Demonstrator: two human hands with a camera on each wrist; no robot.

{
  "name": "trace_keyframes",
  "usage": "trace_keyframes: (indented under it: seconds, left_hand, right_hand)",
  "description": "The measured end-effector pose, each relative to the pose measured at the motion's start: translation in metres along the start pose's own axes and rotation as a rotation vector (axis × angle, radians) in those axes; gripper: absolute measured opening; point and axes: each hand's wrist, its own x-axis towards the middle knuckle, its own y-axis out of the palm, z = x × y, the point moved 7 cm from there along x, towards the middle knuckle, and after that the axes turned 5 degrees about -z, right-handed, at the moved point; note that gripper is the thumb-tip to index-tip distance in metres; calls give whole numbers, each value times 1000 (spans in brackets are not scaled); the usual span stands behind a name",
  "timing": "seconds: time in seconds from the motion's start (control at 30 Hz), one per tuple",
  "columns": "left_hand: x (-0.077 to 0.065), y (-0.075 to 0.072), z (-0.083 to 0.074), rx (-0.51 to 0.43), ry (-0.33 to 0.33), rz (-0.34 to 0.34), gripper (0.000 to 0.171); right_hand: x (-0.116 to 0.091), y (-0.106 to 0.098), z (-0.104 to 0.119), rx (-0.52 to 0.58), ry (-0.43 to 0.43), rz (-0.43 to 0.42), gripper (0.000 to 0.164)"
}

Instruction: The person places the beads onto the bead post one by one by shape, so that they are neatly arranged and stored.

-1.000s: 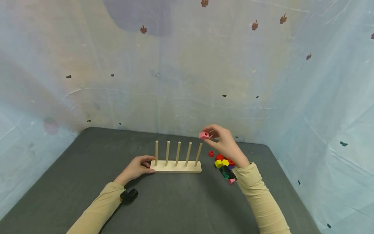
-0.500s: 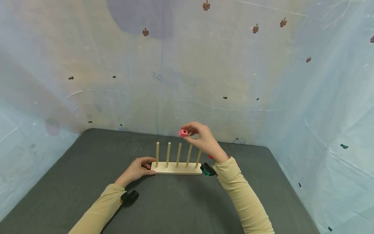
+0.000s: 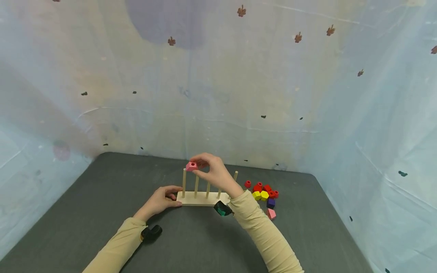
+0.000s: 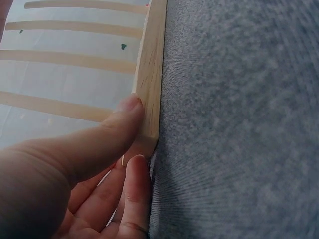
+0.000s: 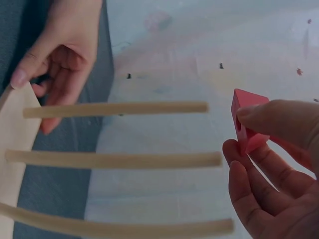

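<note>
My right hand (image 3: 215,173) pinches a pink wooden block (image 3: 191,166) with a hole through it, held up close to the top of the leftmost peg (image 3: 184,182). In the right wrist view the pink block (image 5: 247,119) sits between thumb and fingers, apart from the peg tips. A pale wooden base (image 3: 201,198) with a row of upright pegs stands on the table. Gripping its left end is my left hand (image 3: 160,201). The left wrist view shows the thumb on the edge of the base (image 4: 151,74) and fingers around its end. My right hand and forearm hide parts of the other pegs.
Right of the base lies a loose group of beads: several red ones (image 3: 257,187), yellow ones (image 3: 264,195), a dark blue one (image 3: 271,203) and a pink one (image 3: 271,214). The dark table (image 3: 191,242) is bordered by a hanging pale sheet (image 3: 218,94).
My right hand has carried the pink block leftward across the pegs, from beyond the right end to the leftmost peg. The left hand keeps its grip on the base.
</note>
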Motion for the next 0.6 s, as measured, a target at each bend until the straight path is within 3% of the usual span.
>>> trace_keyframes:
  seconds: [0.3,0.6]
  left_hand:
    - [-2,1,2,-4,-3,9,56]
    - [0,-1,-1,-10,41,14,55]
  right_hand:
    - [0,13,-1,-8,4,-11,31]
    - [1,21,-4,4,48,-26,34]
